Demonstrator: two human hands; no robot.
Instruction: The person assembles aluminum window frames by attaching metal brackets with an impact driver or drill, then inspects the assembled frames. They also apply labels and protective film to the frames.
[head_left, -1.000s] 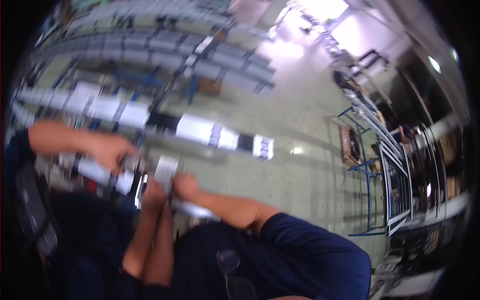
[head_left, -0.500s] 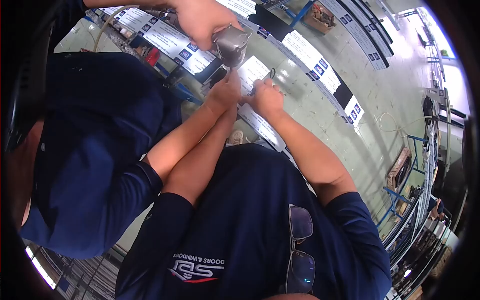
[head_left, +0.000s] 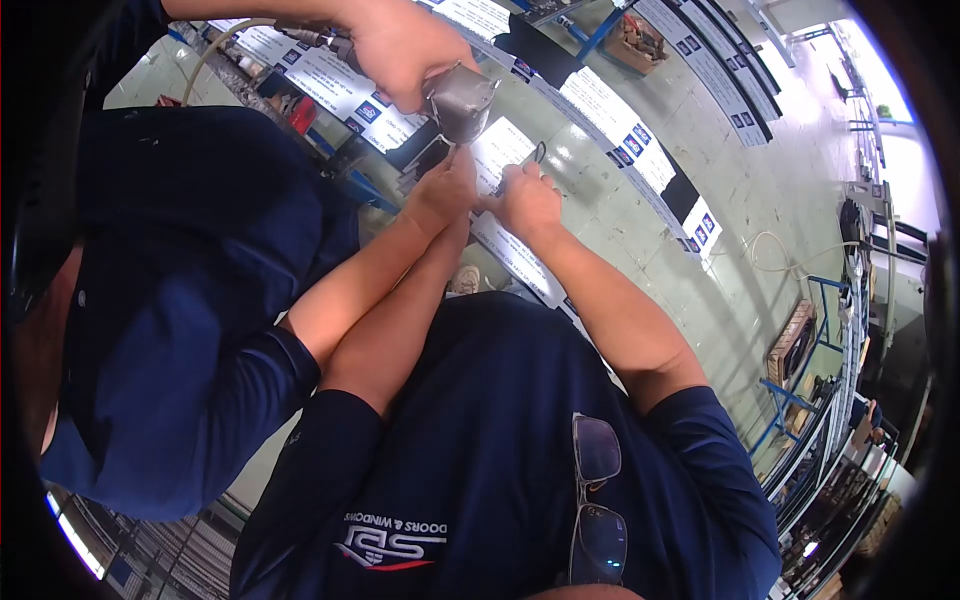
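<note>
My right hand (head_left: pixel 528 203) is closed, its fingers curled round something at the edge of the white film-covered profile (head_left: pixel 500 145). A small dark loop (head_left: pixel 540 152) sticks out above these fingers; what it belongs to I cannot make out. My left hand is mostly hidden behind a co-worker's hand (head_left: pixel 442 190); only my left wrist (head_left: pixel 457 232) shows, beside the same profile. The co-worker's other hand (head_left: pixel 405 55) grips a grey metal-bodied power tool (head_left: pixel 462 105), held just above the meeting point of the hands.
Long profiles with printed white film (head_left: pixel 625 125) lie across the work area. A co-worker in a dark shirt (head_left: pixel 190 300) stands close at my left. A blue stand (head_left: pixel 780 410) and a pale hose (head_left: pixel 775 250) are at right. A box of parts (head_left: pixel 637 42) sits at the back.
The power tool has tilted slightly and shifted a little left. My right hand has moved only slightly left, still closed. The whole view has shifted a little.
</note>
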